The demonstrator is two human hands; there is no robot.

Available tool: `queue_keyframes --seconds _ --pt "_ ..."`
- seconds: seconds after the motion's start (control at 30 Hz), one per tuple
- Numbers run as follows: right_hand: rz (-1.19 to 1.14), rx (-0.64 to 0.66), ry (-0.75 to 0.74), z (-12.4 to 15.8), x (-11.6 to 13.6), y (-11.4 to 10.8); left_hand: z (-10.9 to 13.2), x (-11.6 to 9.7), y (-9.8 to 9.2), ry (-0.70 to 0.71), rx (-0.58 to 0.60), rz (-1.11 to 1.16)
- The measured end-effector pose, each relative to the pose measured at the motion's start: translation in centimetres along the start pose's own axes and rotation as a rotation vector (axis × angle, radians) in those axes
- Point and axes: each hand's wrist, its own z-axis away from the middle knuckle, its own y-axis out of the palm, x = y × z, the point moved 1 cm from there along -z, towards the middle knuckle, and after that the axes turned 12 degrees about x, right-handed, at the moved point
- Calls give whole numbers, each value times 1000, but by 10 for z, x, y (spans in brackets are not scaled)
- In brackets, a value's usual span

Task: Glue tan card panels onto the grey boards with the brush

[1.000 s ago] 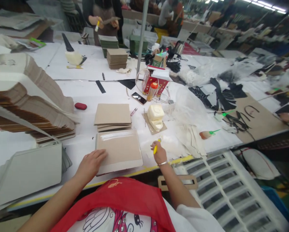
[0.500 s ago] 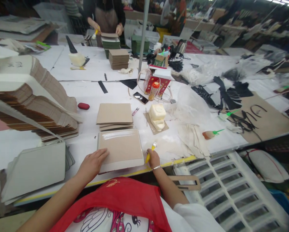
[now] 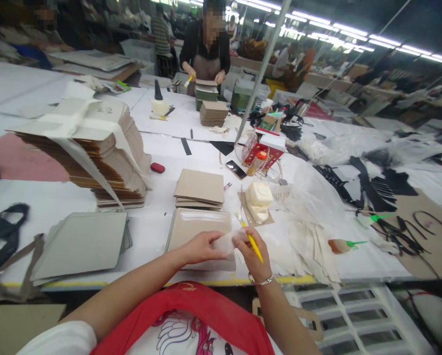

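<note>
Both hands are raised above a tan cardboard panel [image 3: 191,230], with a pale thin strip [image 3: 224,242] between them. My left hand [image 3: 202,247] is closed on the left end of this strip. At its right end, the fingers of my right hand [image 3: 253,252] pinch it. A brush with a yellow handle [image 3: 255,247] is also tucked in my right hand, bristles pointing away from me. A wet white streak crosses the far part of the panel, which lies on other sheets. Just behind it sits a stack of smaller tan boards [image 3: 200,186].
A cream plastic container [image 3: 259,199] stands on a board at the right. Grey boards [image 3: 82,241] and a tall strapped cardboard stack [image 3: 106,143] are at the left. A phone [image 3: 236,169], a glue bottle [image 3: 341,246] and cloth [image 3: 313,251] lie around. A co-worker [image 3: 206,54] stands opposite.
My left hand has lifted off the panel and now holds the pale strip. My right hand, still with the brush, has come in to meet it. The view has tilted upward.
</note>
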Motion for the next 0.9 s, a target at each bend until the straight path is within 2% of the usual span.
queue_keyframes --seconds 0.03,0.1,0.23,0.3,0.43,0.53,0.63,0.73,0.9 --pt "43 -23 -17 -3 -1 2 2 5 -1 -49 45 128" --pt "155 -98 -64 -10 -8 4 13 21 -7 -133 2 327" --pt "337 -172 -128 -30 -30 14 40 52 -32 -243 -284 607" --pt "428 -182 -114 -43 -41 24 44 61 -46 -281 -418 643" --pt "606 -224 -72 -68 -58 43 35 71 -74 -364 -665 370" --pt "679 -211 -87 -82 -66 49 24 78 -91 -440 -744 22" --pt "724 -171 -27 -90 -71 50 19 85 -100 -482 -778 -251" --pt "750 -134 45 -93 -72 48 18 91 -102 -516 -776 -300" --pt "766 -140 75 -95 -72 48 16 93 -101 -534 -779 -301"
